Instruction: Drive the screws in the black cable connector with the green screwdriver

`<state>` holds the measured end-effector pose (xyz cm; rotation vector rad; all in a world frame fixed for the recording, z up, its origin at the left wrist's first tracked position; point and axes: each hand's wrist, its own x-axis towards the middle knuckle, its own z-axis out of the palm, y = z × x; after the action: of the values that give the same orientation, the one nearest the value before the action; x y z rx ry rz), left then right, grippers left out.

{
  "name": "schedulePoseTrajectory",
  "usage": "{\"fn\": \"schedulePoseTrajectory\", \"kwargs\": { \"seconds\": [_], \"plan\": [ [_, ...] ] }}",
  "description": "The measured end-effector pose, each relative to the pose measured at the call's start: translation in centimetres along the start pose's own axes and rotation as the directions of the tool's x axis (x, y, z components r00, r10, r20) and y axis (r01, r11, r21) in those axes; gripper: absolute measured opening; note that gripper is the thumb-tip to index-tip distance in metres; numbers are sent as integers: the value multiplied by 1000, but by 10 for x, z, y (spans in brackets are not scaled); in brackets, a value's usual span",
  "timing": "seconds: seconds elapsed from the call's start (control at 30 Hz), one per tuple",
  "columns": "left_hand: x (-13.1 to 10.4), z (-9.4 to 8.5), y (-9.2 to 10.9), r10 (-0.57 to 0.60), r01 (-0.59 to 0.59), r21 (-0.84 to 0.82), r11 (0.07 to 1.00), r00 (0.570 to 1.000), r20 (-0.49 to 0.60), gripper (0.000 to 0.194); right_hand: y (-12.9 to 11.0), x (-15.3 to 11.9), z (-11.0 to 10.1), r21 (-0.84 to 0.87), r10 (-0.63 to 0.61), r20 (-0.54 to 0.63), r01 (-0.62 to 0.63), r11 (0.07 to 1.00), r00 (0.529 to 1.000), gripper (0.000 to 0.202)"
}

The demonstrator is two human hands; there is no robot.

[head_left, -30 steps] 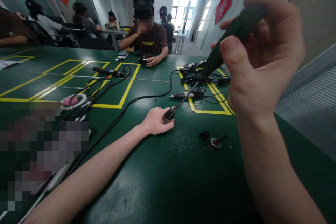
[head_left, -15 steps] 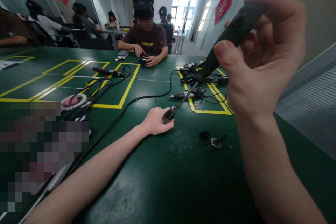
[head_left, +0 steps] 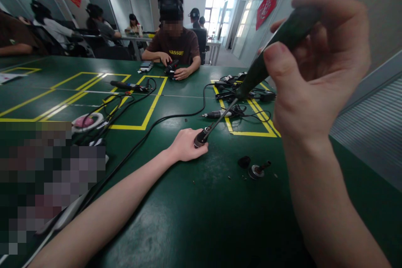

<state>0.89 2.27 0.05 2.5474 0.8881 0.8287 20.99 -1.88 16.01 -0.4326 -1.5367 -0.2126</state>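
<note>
My right hand [head_left: 320, 67] is closed around the dark green handle of a screwdriver [head_left: 260, 71], raised high on the right. Its thin metal shaft slants down and left to my left hand [head_left: 188, 145]. That hand rests on the green table, its fingers wrapped around a small dark cylindrical part with a metal rim [head_left: 200, 138]. The screwdriver tip meets the top of this part; whether it sits in a screw is too small to tell. To the right lie a black cap-like piece [head_left: 244, 161] and a round metal-ringed part with a stem [head_left: 256, 171].
Black cables and adapters [head_left: 232, 86] lie in a yellow-taped area, with a grey pen-shaped tool [head_left: 216, 114] before them. Another black tool [head_left: 128, 86] and a white ring [head_left: 88, 122] are on the left. A person [head_left: 172, 46] across the table handles a black object.
My right hand has shifted slightly, its thumb moving a little right and turning on the screwdriver handle. My left hand stays in place. The person opposite has tilted the black object.
</note>
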Motion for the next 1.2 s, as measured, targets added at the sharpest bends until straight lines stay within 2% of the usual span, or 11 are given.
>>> {"fn": "schedulePoseTrajectory", "kwargs": {
  "seconds": [0.13, 0.27, 0.33, 0.43, 0.57, 0.73, 0.8, 0.97, 1.2],
  "plan": [
    [0, 1, -1, 2, -2, -16, 1000, 1000, -6, 30, -4, -1, 2, -35, 44, 22, -44, 998, 999, 41],
    [0, 2, -1, 2, -2, -16, 1000, 1000, -13, 31, -7, 0, 1, 7, 10, 71, -10, 1000, 997, 45],
    [0, 1, -1, 2, -2, -8, 1000, 1000, -8, 31, -9, 0, 1, 2, 46, 109, -46, 999, 993, 43],
    [0, 0, 1, 6, -6, -7, 1000, 1000, -3, 32, -15, -1, 2, -36, 88, 106, -84, 996, 990, 35],
    [0, 0, 0, 3, -3, -6, 1000, 1000, 0, 32, -18, -2, 6, -84, 50, 58, -45, 995, 997, 39],
    [0, 1, -1, 1, -1, -25, 1000, 1000, -6, 31, -9, -2, 5, -98, 13, 37, -10, 995, 999, 47],
    [0, 1, -1, 1, -1, -29, 1000, 1000, -10, 31, -5, -1, 2, -77, -18, 50, 21, 997, 999, 50],
    [0, -1, 0, 6, -6, -32, 999, 1000, -9, 31, -3, 0, -1, -12, -14, 133, 16, 1000, 991, 38],
    [0, 0, -1, 5, -5, -17, 1000, 1000, -8, 31, -16, -3, 6, -111, 20, 17, -18, 994, 1000, 41]
  ]
}}
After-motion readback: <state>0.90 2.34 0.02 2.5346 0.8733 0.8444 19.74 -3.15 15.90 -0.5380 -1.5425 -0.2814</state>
